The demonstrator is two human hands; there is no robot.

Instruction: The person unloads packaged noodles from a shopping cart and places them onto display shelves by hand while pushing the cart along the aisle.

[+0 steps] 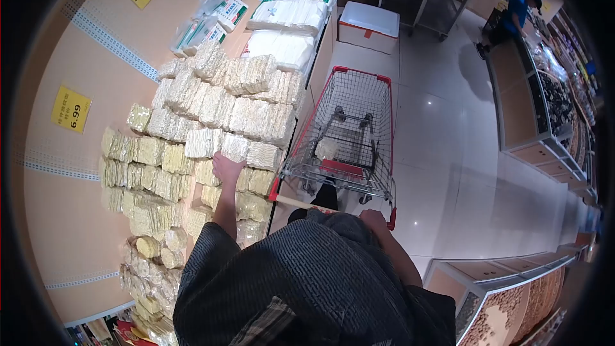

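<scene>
My left hand [227, 168] reaches onto the shelf with its fingers closed at the near edge of a clear-wrapped pack of dried noodles [236, 146]. Similar packs stand close on both sides: a whitish one [203, 143] to the left and another [263, 154] to the right. Behind them rise stacked pale noodle packs [216, 107]; yellower packs [150, 152] lie to the left. My right hand [373, 219] is wrapped around the right end of the handle [301, 204] of a shopping cart [359, 99]. A pale wrapped pack [327, 148] lies in the cart.
White bagged goods [288, 14] fill the shelf's far end. Beyond the cart sits a white and orange box [369, 25]. A person in blue [514, 16] stands by bins at far right. Wooden bins [506, 311] flank me at lower right. Yellow price tags [72, 109] hang on the back panel.
</scene>
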